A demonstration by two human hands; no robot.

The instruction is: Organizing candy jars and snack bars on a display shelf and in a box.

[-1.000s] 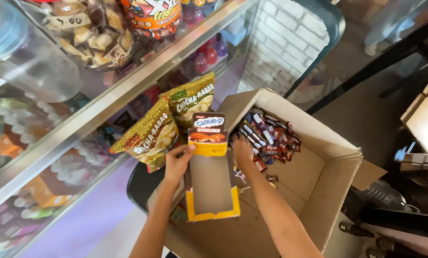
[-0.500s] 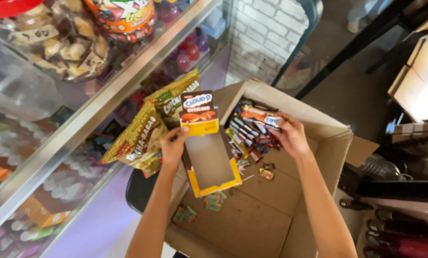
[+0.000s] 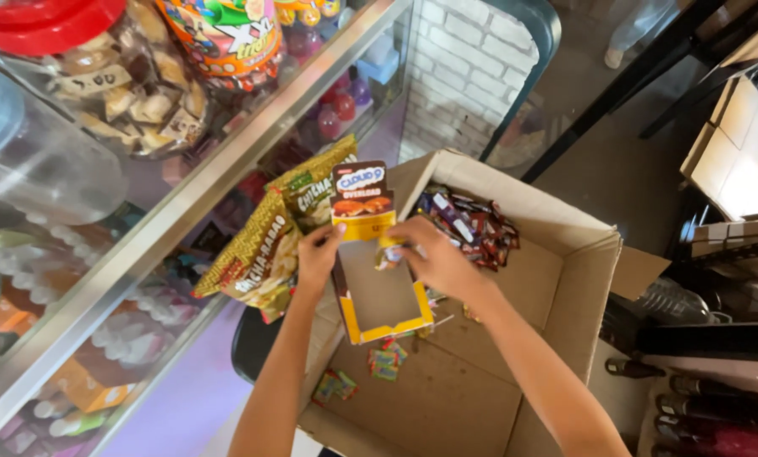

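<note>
My left hand [image 3: 319, 252] grips the left edge of a yellow and brown cardboard display tray [image 3: 381, 298] with an upright printed flap, held over a large open cardboard box [image 3: 578, 279]. My right hand [image 3: 434, 256] rests at the tray's top right corner, its fingers closed on a small wrapped candy [image 3: 389, 255]. A heap of dark red and purple wrapped candy bars [image 3: 472, 222] lies in the box's far corner, just beyond my right hand. The tray looks empty inside.
Two olive-green snack bags [image 3: 264, 254] lean between the box and a glass display counter [image 3: 142, 245] on the left. Plastic jars of sweets [image 3: 133, 93] stand on the counter. A few small wrappers [image 3: 383, 360] lie on the box floor. Bottles [image 3: 717, 415] lie at the lower right.
My right hand has left the candy heap and come back to the tray's top right corner with a small candy. The left hand keeps hold of the tray.
</note>
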